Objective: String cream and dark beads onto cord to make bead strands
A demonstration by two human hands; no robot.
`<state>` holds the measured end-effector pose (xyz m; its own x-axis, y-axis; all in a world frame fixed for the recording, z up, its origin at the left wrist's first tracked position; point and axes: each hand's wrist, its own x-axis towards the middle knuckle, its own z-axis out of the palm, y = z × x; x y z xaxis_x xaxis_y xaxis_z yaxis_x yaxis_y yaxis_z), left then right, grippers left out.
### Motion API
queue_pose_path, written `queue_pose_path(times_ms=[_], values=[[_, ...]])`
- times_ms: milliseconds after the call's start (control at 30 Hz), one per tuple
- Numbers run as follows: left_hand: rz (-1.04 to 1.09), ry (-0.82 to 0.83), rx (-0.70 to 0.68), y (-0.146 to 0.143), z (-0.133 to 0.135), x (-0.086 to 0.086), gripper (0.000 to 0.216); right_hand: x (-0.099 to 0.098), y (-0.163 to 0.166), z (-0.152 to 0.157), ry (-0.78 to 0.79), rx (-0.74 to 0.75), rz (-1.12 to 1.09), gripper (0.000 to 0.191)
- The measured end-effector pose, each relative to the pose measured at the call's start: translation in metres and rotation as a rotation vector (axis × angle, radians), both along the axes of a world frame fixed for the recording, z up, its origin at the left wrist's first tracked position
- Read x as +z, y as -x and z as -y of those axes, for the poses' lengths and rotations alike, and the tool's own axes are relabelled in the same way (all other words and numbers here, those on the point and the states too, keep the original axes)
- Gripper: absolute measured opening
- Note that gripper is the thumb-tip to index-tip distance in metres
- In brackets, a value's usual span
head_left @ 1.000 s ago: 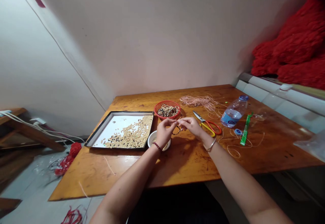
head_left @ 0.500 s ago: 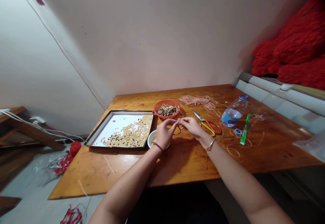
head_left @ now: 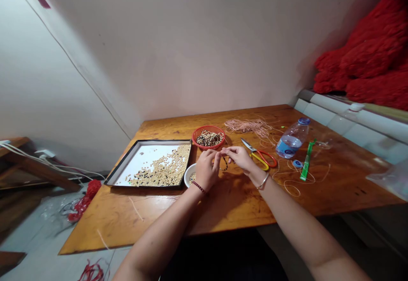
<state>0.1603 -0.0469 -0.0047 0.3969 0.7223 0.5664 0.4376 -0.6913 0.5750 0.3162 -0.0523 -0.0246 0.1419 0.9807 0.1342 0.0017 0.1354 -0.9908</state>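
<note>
My left hand (head_left: 206,168) and my right hand (head_left: 239,157) meet above the table, fingertips pinched together. Between them hangs a short string of dark and pale beads (head_left: 225,165), its upper end hidden by the fingers. Partly behind my left hand is a white bowl (head_left: 188,174) with pale beads in it. To the left lies a black-edged tray (head_left: 123,157) with many loose pale and dark beads on its white bottom. Just beyond my hands stands a red basket (head_left: 208,146) holding strung beads. Scissors (head_left: 259,155) with yellow and orange handles lie to the right of my right hand.
Pink cord (head_left: 247,126) lies in a heap at the back of the wooden table (head_left: 153,219). On the right are a water bottle (head_left: 291,140), its blue label visible, a green packet (head_left: 307,162) and loose thread. Red yarn (head_left: 376,55) is piled beyond the table.
The fingers of my left hand have shifted slightly and stand straighter at the pinch. The bead string still hangs between my hands. The view has tilted a little.
</note>
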Motion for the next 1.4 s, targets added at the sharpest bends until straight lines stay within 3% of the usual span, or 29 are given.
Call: queue_pose_path(times_ms=[300,467,667,733,933,1200,1400], values=[[0.201,0.313,-0.015,-0.002,-0.011,-0.006,0.025,0.002,0.003,0.003,0.018,0.006,0.043,0.045],[0.26,0.35,-0.025,-0.002,-0.015,-0.006,0.032,0.002,0.003,0.003,-0.017,0.0,0.065,0.044],[0.211,0.598,-0.294,-0.001,-0.021,-0.007,0.039,0.003,0.001,0.003,-0.081,0.021,0.122,0.042],[0.166,0.627,-0.296,0.001,-0.024,-0.01,0.039,0.002,0.001,0.003,-0.085,0.028,0.139,0.042],[0.13,0.491,-0.146,0.005,-0.028,-0.015,0.04,0.0,0.003,0.004,-0.094,0.021,0.202,0.041],[0.171,0.32,-0.158,0.002,-0.017,-0.004,0.031,0.0,0.0,0.001,-0.106,0.013,0.176,0.04],[0.12,0.241,-0.096,0.001,-0.012,-0.008,0.021,0.002,0.003,0.002,-0.088,0.044,0.112,0.039]])
